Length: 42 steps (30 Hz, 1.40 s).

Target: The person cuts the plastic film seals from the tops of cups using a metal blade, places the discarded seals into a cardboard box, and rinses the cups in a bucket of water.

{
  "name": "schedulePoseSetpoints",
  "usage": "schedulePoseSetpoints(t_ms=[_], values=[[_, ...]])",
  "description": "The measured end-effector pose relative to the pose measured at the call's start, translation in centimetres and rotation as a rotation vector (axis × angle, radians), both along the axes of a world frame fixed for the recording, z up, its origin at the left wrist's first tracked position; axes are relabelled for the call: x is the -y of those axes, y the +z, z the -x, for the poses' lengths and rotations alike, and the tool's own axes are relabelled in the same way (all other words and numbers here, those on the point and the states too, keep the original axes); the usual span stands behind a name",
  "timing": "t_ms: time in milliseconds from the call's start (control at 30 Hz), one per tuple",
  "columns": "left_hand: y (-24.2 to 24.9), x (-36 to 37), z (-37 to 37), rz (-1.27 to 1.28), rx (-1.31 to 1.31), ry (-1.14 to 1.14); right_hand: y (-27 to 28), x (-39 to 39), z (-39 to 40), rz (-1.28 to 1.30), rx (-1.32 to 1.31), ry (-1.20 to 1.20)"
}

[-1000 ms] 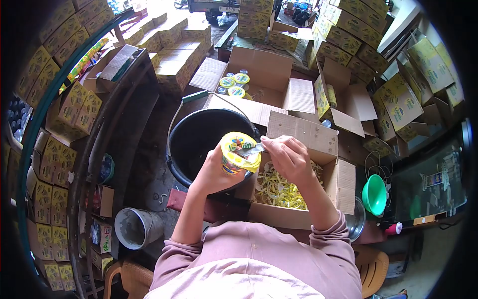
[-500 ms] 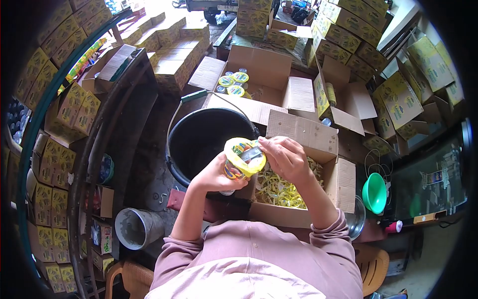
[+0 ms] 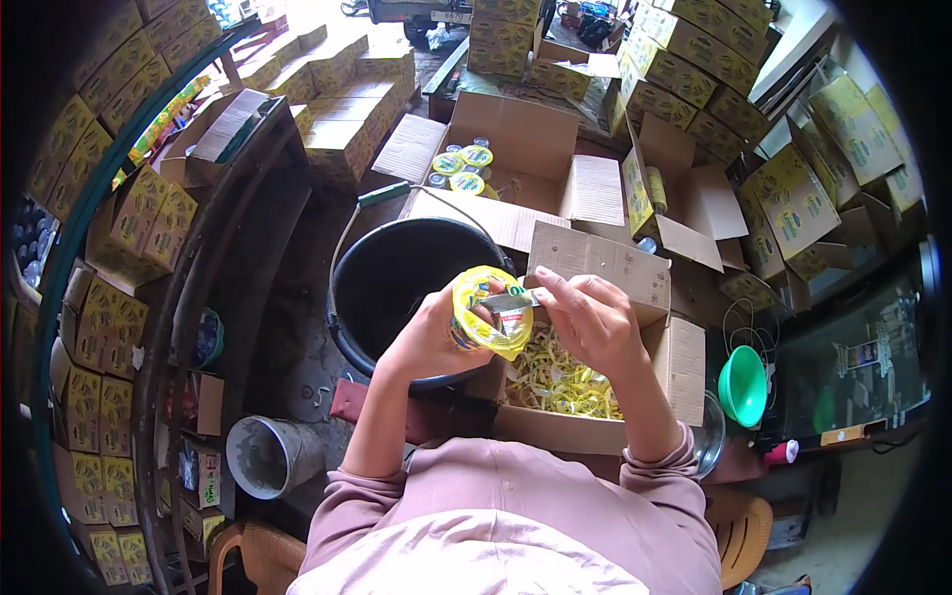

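Note:
My left hand (image 3: 424,339) is wrapped round a plastic cup with a printed yellow film lid (image 3: 510,342), tilted so its top faces me. In my right hand (image 3: 595,322), thumb and fingers pinch a small flat metal blade (image 3: 509,301), which lies across the lid with its tip by my left fingers. Below the hands, a cardboard box (image 3: 686,369) holds a heap of yellow and white film strips (image 3: 555,379). A large black bucket (image 3: 387,278) stands just left of the cup; its inside is dark.
Ahead, an open carton (image 3: 516,124) holds several lidded cups (image 3: 466,181). Another open carton (image 3: 716,203) stands to its right. A green bowl (image 3: 744,387) is at the right, a grey pail (image 3: 266,458) at lower left. Stacked cartons (image 3: 362,119) line the surroundings.
The cup has turned, so its lid faces me more. The right hand has shifted slightly right and down, and the blade now lies flatter across the lid.

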<state>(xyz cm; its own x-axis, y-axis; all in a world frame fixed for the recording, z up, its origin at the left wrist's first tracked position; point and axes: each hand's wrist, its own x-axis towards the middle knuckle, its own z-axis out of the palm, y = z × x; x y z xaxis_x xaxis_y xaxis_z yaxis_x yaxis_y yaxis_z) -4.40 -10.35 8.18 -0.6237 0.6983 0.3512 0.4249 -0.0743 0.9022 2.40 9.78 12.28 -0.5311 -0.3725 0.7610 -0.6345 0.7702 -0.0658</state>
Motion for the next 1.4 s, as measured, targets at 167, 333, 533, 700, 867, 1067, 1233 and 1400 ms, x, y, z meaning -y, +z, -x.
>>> schedulePoseSetpoints(t_ms=[167,333,533,700,867,1067,1233,1400], values=[[0.0,-0.3,-0.1,-0.013,-0.099,0.065,0.3,-0.1,0.0,0.015,-0.002,0.016],[0.4,0.0,0.3,0.055,-0.102,0.031,1.6,-0.5,-0.1,0.063,0.136,-0.011],[-0.4,-0.2,1.0,0.012,-0.152,-0.017,1.7,-0.8,0.2,0.319,0.384,0.031],[-0.3,0.0,1.1,0.039,-0.059,-0.012,1.6,-0.5,-0.5,0.210,0.257,0.019],[-0.5,-0.2,1.0,-0.014,-0.153,0.037,1.9,0.0,-1.0,0.103,0.149,0.000],[0.1,-0.5,0.5,-0.034,-0.220,0.105,2.3,0.6,-1.5,0.054,0.144,-0.029],[0.5,-0.4,0.2,-0.013,-0.196,0.123,1.8,0.4,-1.5,-0.043,0.121,-0.058],[0.7,-0.4,-0.1,-0.002,-0.205,0.151,1.5,0.5,-1.5,-0.071,0.092,-0.062]])
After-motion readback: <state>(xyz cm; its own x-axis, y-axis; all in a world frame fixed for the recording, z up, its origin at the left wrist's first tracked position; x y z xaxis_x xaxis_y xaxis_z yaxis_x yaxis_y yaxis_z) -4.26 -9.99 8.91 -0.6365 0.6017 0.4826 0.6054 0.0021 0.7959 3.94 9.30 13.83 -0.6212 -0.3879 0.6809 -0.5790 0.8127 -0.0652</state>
